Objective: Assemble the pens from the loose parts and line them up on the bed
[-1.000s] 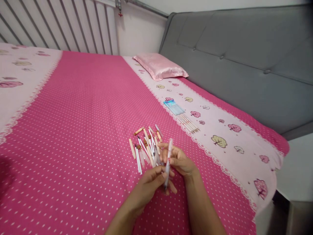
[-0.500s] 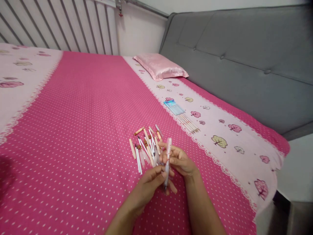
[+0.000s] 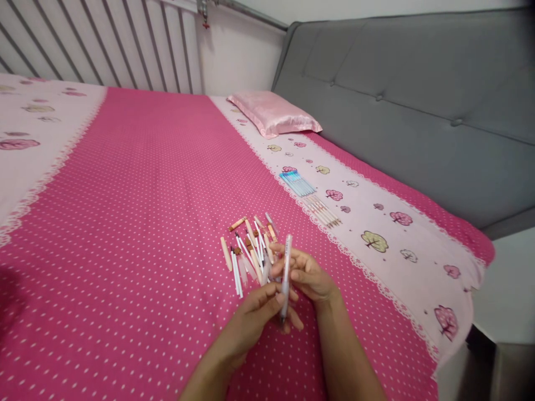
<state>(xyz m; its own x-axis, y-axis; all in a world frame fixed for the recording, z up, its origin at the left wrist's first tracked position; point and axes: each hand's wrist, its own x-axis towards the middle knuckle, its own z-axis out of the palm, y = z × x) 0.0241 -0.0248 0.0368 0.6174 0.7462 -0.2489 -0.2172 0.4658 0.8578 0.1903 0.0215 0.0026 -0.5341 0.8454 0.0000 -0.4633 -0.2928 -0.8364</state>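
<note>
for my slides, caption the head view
Hands holding a pale pen near loose pen parts on a pink polka-dot bedspread.

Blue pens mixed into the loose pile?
No, the blue pens lie side by side on the bedspread's pale strip, apart from the loose pile.

A pale translucent pen (image 3: 287,262) tilts near-upright between the left hand (image 3: 259,313) and right hand (image 3: 312,278).

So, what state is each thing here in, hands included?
Left hand: closed on the pen's lower part
Right hand: fingers curled beside the pen's upper part; grip unclear
Pen: held, slightly tilted
Loose pen parts: jumbled in a heap
Blue-topped pens: lined up side by side
Pale pens: lined up likewise
Pillow: lying flat
Bedspread: spread out
</note>
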